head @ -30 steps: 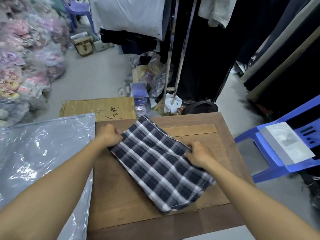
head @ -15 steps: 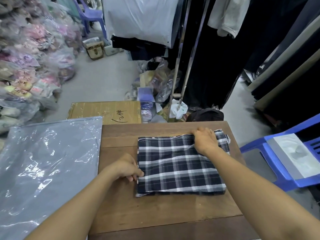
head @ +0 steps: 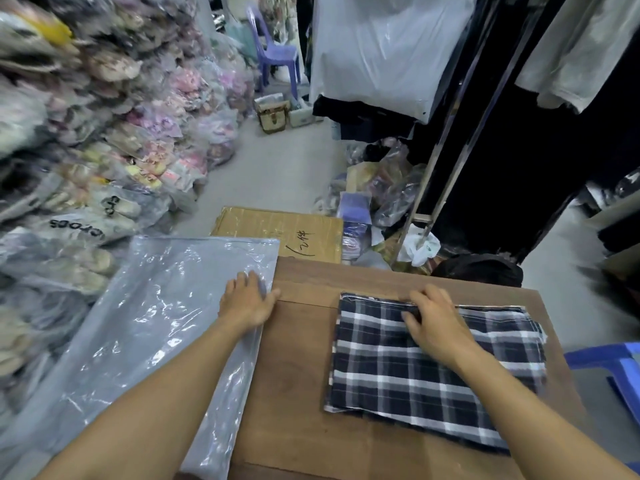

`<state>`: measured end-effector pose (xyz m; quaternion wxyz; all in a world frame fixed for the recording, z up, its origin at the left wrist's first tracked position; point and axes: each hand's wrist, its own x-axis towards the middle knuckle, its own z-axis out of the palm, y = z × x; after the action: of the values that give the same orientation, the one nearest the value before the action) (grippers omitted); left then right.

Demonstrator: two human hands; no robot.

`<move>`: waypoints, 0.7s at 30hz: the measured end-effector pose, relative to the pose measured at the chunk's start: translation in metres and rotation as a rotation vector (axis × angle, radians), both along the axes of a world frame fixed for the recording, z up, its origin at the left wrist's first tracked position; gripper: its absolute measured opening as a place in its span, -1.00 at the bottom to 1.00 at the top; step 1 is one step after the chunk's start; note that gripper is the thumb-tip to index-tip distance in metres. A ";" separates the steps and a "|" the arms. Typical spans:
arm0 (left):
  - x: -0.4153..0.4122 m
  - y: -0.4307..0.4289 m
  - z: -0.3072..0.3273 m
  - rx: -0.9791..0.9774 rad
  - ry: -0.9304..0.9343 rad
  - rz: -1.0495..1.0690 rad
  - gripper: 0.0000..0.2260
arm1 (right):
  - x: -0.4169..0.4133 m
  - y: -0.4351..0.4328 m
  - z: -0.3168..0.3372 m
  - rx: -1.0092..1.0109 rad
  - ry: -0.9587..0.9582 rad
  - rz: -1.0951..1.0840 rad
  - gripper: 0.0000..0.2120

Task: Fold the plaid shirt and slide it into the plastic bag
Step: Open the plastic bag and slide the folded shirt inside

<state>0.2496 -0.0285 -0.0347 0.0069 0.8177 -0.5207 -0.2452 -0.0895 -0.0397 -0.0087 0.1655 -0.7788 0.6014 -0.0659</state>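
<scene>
The plaid shirt (head: 408, 375), dark blue with white checks, lies folded into a flat rectangle on the right part of the wooden table (head: 301, 393). My right hand (head: 433, 320) rests palm down on its far edge, fingers spread. A large clear plastic bag (head: 145, 327) lies flat to the left, overlapping the table's left edge. My left hand (head: 247, 299) lies on the bag's right edge near its far corner, fingers apart and flat; no grip on the plastic shows.
A cardboard box (head: 280, 230) stands just beyond the table. Heaps of bagged goods (head: 104, 133) fill the left side. A blue plastic chair (head: 616, 372) is at the right, a purple chair (head: 277, 60) far back. Hanging clothes and rack poles (head: 450, 161) stand ahead right.
My left hand has left the shirt's near-left corner and moved left onto the plastic bag. My right hand has slid left along the shirt's far edge. The view has tilted up and left.
</scene>
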 end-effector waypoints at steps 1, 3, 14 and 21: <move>0.003 0.002 -0.004 0.021 0.016 -0.025 -0.30 | 0.009 0.000 0.001 0.007 -0.026 0.025 -0.76; 0.004 0.007 -0.004 -0.004 0.067 -0.048 -0.37 | 0.026 -0.002 0.004 0.015 -0.080 0.067 -0.77; -0.025 0.051 0.009 -0.215 -0.087 -0.313 -0.67 | 0.138 -0.012 -0.003 0.167 -0.126 0.166 -0.69; -0.032 0.059 0.006 -0.172 -0.152 -0.336 -0.67 | 0.172 -0.008 -0.012 0.156 0.081 0.138 -0.77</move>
<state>0.2175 0.0303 -0.0287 -0.0036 0.7320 -0.6677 -0.1352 0.0825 -0.0481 -0.0208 0.2054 -0.8052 0.5557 0.0242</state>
